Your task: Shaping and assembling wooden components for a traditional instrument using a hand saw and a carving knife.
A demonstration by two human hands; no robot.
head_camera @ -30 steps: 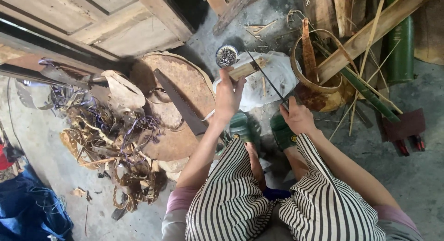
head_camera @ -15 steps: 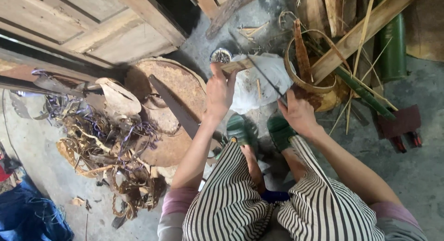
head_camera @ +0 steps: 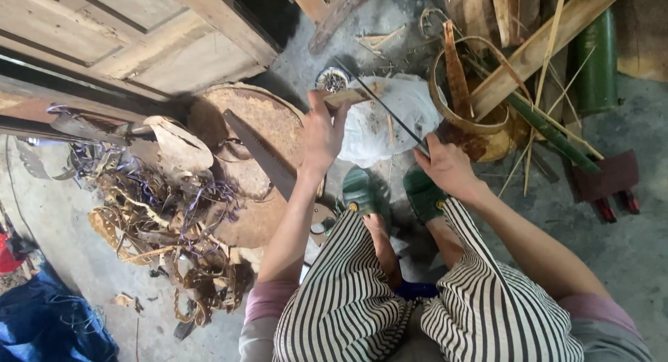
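A short pale wooden piece [head_camera: 346, 98] is gripped by the left hand [head_camera: 321, 134], fingers closed around its near end, above the white sack [head_camera: 390, 115]. A thin dark blade [head_camera: 383, 105] is clamped in the right hand [head_camera: 445, 169]; its long axis is laid diagonally, up and leftward across the piece.

Left hand [head_camera: 321, 136] grips a wooden piece [head_camera: 346, 97] — right hand [head_camera: 445, 169] holds a thin dark blade [head_camera: 383, 106] across it.
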